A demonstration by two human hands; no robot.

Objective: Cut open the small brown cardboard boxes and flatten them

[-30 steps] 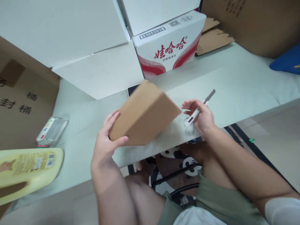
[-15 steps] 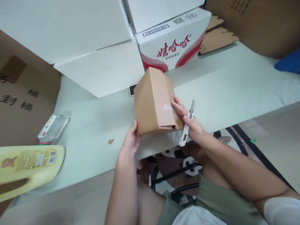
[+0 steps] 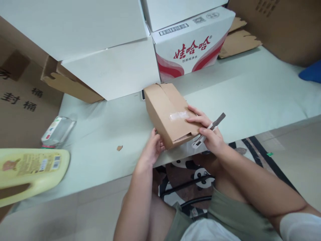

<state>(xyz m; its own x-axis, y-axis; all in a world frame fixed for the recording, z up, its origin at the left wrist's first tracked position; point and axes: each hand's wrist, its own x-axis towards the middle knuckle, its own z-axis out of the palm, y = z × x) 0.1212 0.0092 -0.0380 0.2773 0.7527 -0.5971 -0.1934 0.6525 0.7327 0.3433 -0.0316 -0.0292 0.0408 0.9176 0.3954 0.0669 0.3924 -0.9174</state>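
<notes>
A small brown cardboard box (image 3: 170,112) with clear tape (image 3: 179,115) across its top seam rests tilted at the near side of the table. My left hand (image 3: 154,147) grips its lower near-left edge with curled fingers, some hidden beneath. In my right hand (image 3: 209,132) a white utility knife (image 3: 200,140) lies between thumb and palm, its dark blade out and pointing up to the right, away from the box. The fingertips of that same hand lie on the box's top right side, beside the tape. A flap at the near end gapes slightly.
White cartons (image 3: 110,70) and a red-and-white water carton (image 3: 190,50) stand behind the box. On the left are a yellow jug (image 3: 50,180), a clear bottle (image 3: 59,130) and a cardboard scrap (image 3: 119,147). A dark device (image 3: 143,94) peeks out behind the box.
The box has tipped so its taped top faces up more, and its far end is lower. My left hand moved right along its edge; the knife's blade swung further right.
</notes>
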